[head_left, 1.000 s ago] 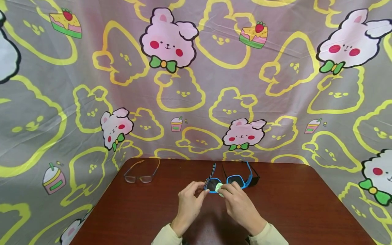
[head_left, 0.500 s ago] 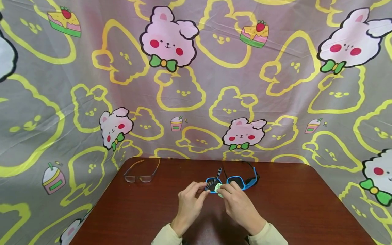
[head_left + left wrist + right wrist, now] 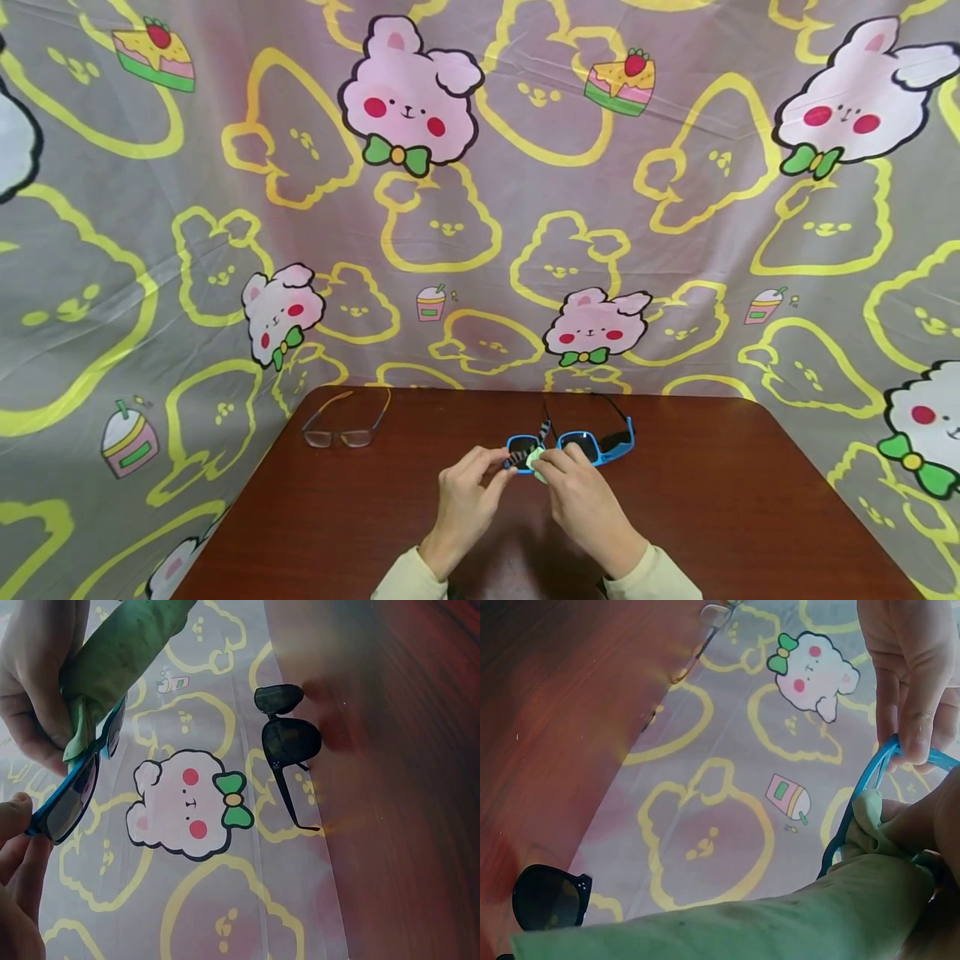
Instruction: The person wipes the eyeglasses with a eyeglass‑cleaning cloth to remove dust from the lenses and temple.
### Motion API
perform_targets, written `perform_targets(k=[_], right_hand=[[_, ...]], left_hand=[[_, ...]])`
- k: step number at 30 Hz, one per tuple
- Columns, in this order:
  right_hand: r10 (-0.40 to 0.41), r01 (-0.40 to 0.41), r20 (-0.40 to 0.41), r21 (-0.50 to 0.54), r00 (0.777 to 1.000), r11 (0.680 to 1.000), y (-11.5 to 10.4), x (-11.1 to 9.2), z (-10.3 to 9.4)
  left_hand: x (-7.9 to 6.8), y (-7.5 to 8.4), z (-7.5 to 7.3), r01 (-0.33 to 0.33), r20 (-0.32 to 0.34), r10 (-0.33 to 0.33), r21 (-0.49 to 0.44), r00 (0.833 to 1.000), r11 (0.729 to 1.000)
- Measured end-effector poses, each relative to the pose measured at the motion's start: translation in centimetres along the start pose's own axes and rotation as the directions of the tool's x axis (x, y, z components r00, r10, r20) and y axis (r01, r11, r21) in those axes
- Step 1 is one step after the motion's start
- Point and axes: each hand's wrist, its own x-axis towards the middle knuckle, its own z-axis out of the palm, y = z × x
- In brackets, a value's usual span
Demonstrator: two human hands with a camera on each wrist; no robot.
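Note:
Blue-framed sunglasses (image 3: 579, 442) with dark lenses are held up above the table in the head view. My left hand (image 3: 467, 498) pinches the frame's left corner between thumb and fingers. A striped temple slants across the left lens, and the blue temple sticks out at the right. My right hand (image 3: 588, 504) pinches a light green cloth (image 3: 535, 461) against the frame near the bridge. In the left wrist view the cloth (image 3: 124, 656) hangs long from the fingers, beside a dark lens (image 3: 71, 810). The right wrist view has the cloth hiding much of the frame.
Clear eyeglasses (image 3: 337, 439) with unfolded temples lie at the table's back left. Black sunglasses (image 3: 291, 741) stand on the table beyond the hands, mostly hidden behind the blue pair in the head view. Patterned curtain (image 3: 450, 208) surrounds the brown table (image 3: 337, 525).
The striped temple has swung from upright to a rightward slant across the left lens. The blue temple has tipped outward to the right. Both hands have hardly moved.

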Motion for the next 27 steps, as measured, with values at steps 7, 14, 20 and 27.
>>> perform_targets(k=[7, 14, 20, 27], right_hand=[[0.013, -0.013, 0.002, -0.008, 1.0, 1.0, -0.11, 0.15, 0.11], [0.028, -0.028, -0.007, -0.004, 1.0, 1.0, -0.17, 0.41, 0.32], [0.051, -0.051, -0.008, 0.009, 0.999, 0.999, -0.23, 0.46, 0.4], [0.07, -0.07, -0.018, 0.02, 0.997, 0.997, -0.22, 0.51, 0.58]], left_hand=[[-0.06, 0.01, -0.04, 0.0, -0.002, 0.0, 0.004, 1.0, 1.0], [-0.09, 0.02, -0.06, 0.002, -0.008, -0.002, 0.0, 1.0, 1.0], [-0.17, -0.04, -0.08, 0.003, -0.001, -0.003, 0.004, 1.0, 1.0], [-0.26, -0.13, -0.05, 0.018, 0.009, -0.018, -0.002, 1.0, 1.0]])
